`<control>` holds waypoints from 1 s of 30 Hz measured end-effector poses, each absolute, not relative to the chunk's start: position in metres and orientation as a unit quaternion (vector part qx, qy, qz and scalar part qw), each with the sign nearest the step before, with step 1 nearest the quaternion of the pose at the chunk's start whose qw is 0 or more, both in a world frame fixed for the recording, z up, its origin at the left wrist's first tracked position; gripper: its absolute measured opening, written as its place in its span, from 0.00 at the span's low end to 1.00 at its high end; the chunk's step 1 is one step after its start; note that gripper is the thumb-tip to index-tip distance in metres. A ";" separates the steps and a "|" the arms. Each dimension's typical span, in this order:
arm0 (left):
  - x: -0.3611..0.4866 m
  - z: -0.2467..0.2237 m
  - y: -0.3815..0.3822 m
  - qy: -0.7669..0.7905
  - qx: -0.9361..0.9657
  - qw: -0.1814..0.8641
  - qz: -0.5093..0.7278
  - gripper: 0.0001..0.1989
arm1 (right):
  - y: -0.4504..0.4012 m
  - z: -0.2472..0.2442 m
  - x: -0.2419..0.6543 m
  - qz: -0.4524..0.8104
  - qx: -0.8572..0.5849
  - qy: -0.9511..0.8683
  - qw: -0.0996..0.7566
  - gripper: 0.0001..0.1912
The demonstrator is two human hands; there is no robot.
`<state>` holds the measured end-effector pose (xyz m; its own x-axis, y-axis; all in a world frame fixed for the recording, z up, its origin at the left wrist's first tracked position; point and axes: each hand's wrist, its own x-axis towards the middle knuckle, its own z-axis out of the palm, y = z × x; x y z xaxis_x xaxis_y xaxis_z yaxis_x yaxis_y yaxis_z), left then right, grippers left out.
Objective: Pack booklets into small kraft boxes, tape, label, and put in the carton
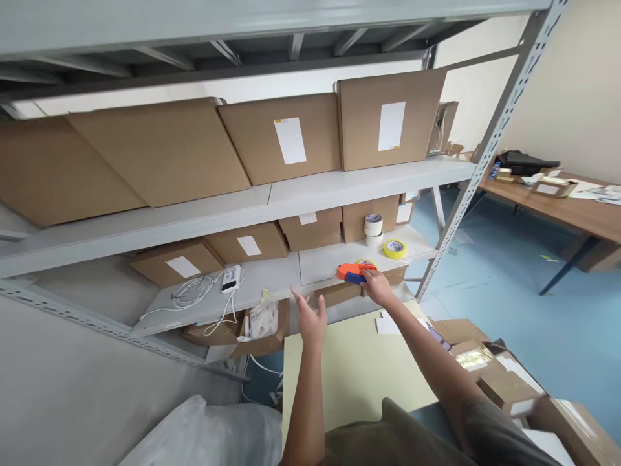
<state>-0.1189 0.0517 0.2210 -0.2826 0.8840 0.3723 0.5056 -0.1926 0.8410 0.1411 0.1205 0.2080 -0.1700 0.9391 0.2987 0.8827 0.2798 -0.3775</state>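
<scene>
Fingers wrapped round its handle, my right hand [378, 287] grips an orange and blue tape dispenser [353, 272] at the front edge of the lower shelf. A yellow tape roll [367, 264] shows just behind it; whether it sits in the dispenser or on the shelf, I cannot tell. My left hand [310, 319] is raised over the pale yellow tabletop [349, 382], fingers spread, holding nothing. To the right of the dispenser lie another yellow tape roll [394, 249] and a stack of white tape rolls [373, 230].
Cardboard boxes [286, 139] line the grey metal rack's shelves. A white power strip [231, 278] and coiled cable lie on the lower shelf. White paper [387, 323] is on the tabletop. Boxes [509, 382] pile up at right; a plastic bag [204, 433] stands at lower left.
</scene>
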 end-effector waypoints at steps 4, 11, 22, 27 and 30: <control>-0.132 0.212 0.045 0.612 0.593 0.181 0.491 0.39 | 0.179 0.208 0.141 0.038 -0.602 -0.773 0.196 0.24; -0.137 0.194 0.035 0.651 0.545 0.184 0.496 0.34 | 0.250 0.180 0.143 0.058 -0.615 -0.773 0.145 0.27; -0.159 0.171 -0.011 0.705 0.481 0.179 0.490 0.24 | 0.224 0.158 0.131 0.087 -0.435 -0.796 0.412 0.30; -0.182 0.150 -0.067 0.765 0.440 0.151 0.445 0.19 | 0.162 0.125 0.076 0.218 -0.346 -0.798 0.443 0.30; -0.192 0.146 -0.106 0.782 0.425 0.137 0.435 0.18 | 0.127 0.095 0.042 0.286 -0.314 -0.802 0.420 0.29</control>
